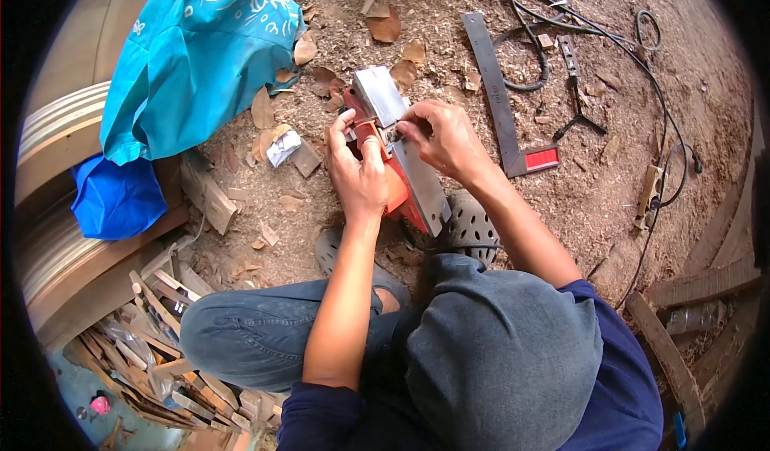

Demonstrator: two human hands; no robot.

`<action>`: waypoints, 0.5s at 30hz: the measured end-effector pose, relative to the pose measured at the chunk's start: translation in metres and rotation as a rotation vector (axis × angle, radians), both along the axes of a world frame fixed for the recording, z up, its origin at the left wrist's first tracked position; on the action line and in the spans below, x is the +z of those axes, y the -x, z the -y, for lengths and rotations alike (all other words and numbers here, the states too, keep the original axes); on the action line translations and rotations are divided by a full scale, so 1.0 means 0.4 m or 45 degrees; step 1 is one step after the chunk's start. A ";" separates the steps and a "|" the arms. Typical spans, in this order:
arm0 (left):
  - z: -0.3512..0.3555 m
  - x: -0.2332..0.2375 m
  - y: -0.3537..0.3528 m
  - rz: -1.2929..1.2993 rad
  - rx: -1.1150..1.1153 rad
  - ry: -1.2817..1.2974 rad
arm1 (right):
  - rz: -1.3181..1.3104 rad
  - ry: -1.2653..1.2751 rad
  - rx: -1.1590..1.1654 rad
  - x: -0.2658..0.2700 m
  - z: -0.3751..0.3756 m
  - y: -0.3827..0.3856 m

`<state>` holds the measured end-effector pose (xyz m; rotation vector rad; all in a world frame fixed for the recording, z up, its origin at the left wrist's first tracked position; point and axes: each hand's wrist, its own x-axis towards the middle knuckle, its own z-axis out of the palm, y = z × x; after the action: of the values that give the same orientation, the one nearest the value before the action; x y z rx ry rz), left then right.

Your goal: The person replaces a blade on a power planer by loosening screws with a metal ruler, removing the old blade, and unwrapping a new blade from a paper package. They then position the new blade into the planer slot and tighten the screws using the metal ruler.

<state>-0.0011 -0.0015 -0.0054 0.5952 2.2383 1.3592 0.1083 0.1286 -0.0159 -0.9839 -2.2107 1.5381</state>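
Note:
An orange power planer (401, 158) with a grey metal sole lies upside down on the sawdust ground in front of my knees. My left hand (357, 170) grips its orange body from the left side. My right hand (439, 134) pinches at a small part near the blade drum in the middle of the sole; what the fingertips hold is too small to tell. Both forearms reach forward over my bent legs in jeans.
A steel try square (501, 98) with a red handle lies to the right. Black cables (561, 30) and a metal tool (576, 90) lie beyond it. Turquoise cloth (192, 50) and a blue bag (116, 198) sit left. Wood offcuts (160, 347) pile at lower left; planks (682, 323) right.

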 end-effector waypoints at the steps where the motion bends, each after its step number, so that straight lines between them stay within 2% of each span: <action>1: -0.001 0.007 -0.001 0.027 0.000 0.005 | -0.023 0.014 0.053 -0.011 0.000 -0.002; 3: 0.001 0.007 0.001 0.051 0.001 0.014 | -0.049 0.031 0.108 -0.016 -0.002 0.000; 6: -0.001 -0.004 0.003 -0.086 -0.033 -0.026 | -0.199 -0.072 0.141 -0.007 -0.010 -0.001; 8: -0.002 -0.001 0.002 -0.034 -0.004 -0.015 | 0.060 -0.075 0.110 -0.004 -0.006 0.000; 9: -0.001 0.000 0.002 -0.034 -0.004 -0.014 | 0.060 -0.074 0.111 -0.005 -0.009 -0.001; 12: -0.004 0.017 0.000 -0.082 -0.028 0.008 | -0.126 -0.104 0.235 -0.003 -0.011 0.000; 14: -0.017 0.047 -0.008 0.126 0.020 -0.011 | -0.027 -0.044 0.088 0.007 -0.004 0.003; 15: -0.015 0.040 -0.007 0.127 0.018 -0.010 | -0.025 -0.044 0.087 0.005 -0.005 0.001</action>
<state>0.0018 0.0044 0.0105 0.5033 2.1623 1.3751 0.1080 0.1305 -0.0138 -0.8882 -2.2709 1.5263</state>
